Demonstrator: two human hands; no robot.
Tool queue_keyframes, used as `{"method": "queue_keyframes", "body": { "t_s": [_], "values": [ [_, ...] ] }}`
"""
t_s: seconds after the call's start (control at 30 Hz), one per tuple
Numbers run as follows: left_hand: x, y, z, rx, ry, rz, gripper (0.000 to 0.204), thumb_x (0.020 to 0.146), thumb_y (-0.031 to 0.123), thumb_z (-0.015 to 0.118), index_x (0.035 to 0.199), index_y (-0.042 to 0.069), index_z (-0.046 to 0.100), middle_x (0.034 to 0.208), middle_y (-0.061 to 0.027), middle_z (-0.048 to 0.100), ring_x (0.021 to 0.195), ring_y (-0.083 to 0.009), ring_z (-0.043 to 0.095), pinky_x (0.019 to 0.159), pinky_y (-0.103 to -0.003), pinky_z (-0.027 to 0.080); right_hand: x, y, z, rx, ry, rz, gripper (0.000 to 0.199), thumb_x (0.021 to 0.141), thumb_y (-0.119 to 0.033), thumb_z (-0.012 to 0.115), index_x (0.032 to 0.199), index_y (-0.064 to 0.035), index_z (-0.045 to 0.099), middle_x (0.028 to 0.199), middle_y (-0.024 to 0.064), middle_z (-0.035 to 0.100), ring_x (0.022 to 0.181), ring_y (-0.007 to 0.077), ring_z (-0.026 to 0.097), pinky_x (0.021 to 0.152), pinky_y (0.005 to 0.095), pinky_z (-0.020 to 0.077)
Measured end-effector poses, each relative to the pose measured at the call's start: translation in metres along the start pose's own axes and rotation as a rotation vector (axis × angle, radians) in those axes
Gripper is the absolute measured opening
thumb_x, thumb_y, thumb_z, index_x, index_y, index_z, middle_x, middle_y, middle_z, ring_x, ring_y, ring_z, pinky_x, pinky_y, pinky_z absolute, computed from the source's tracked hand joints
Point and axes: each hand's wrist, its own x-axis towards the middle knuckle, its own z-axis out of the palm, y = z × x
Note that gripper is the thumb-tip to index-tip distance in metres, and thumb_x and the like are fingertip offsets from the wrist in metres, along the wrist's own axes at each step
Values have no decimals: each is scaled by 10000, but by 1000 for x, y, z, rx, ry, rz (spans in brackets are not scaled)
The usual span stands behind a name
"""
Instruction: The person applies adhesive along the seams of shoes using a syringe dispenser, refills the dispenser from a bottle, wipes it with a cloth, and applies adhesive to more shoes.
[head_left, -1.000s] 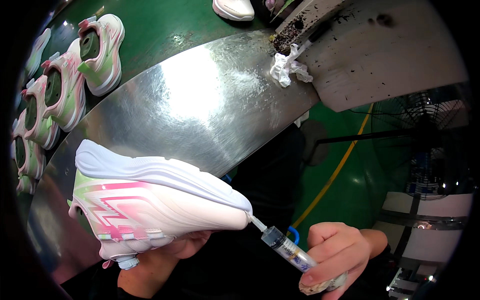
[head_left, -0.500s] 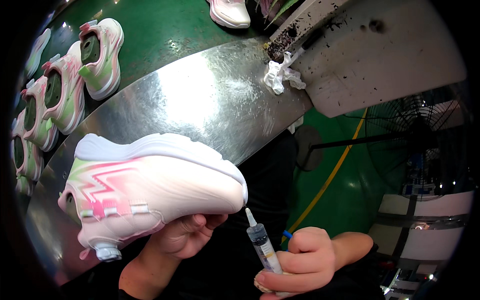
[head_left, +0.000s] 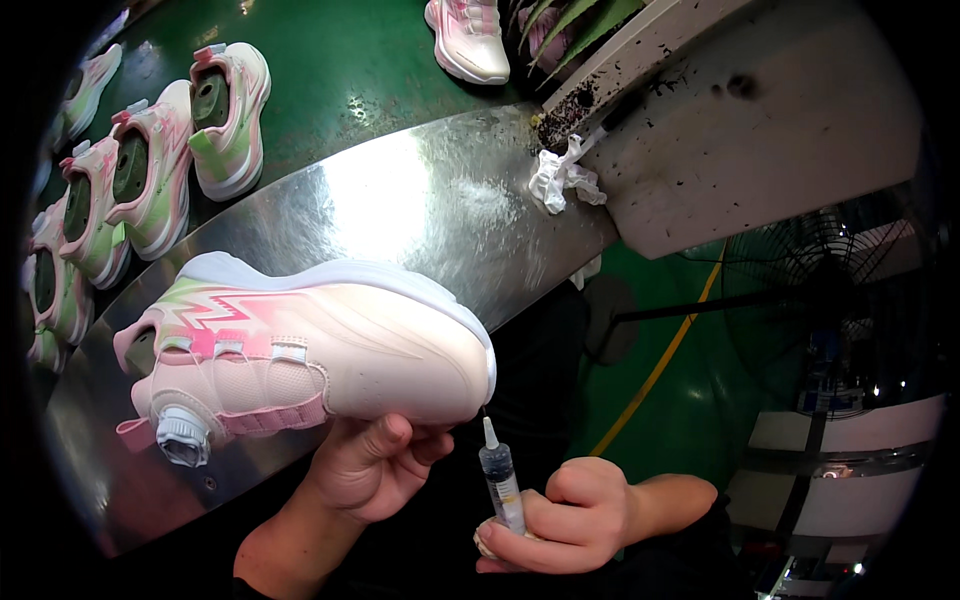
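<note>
My left hand is closed on the toe end of a pink, cream and green sneaker, thumb showing below the toe. The shoe lies tilted on its side, its white sole edge facing away from me and its round dial and laces facing me. My right hand is wrapped round a clear syringe with dark markings and a white conical nozzle. The nozzle's thin tip points up at the sole seam at the toe; whether it touches cannot be told.
The shoe is over a shiny metal bench. Several matching sneakers stand at the left, and another sneaker at the top. Crumpled white tissue lies beside a stained pale board. A fan stands at the right.
The sneaker has rolled so that more of its upper and dial face me. My right hand and the syringe have shifted slightly left, still at the toe. A blue stick by my right fingers is now out of sight.
</note>
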Motion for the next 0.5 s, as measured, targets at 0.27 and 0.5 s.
{"method": "queue_keyframes", "body": {
  "t_s": [0.27, 0.5],
  "values": [
    [-3, -3, 3, 31, 61, -19, 454, 883, 149, 658, 1297, 70, 489, 1173, -138, 625, 1115, -286, 609, 857, -330, 576, -7, -2, -3, -10, -50, -29, 231, 774, -212, 747, 938, -72, 664, 674, -26, 456, 512, 87, 369, 393, 202, 303],
    [-2, -6, 2, 53, 83, 15, 465, 894, 180, 648, 1310, 76, 469, 1171, -134, 628, 1114, -290, 611, 812, -306, 584, -13, 2, 2, 7, 24, -26, 246, 757, -268, 773, 921, -113, 674, 621, -63, 477, 460, 69, 257, 404, 216, 191]
  ]
}}
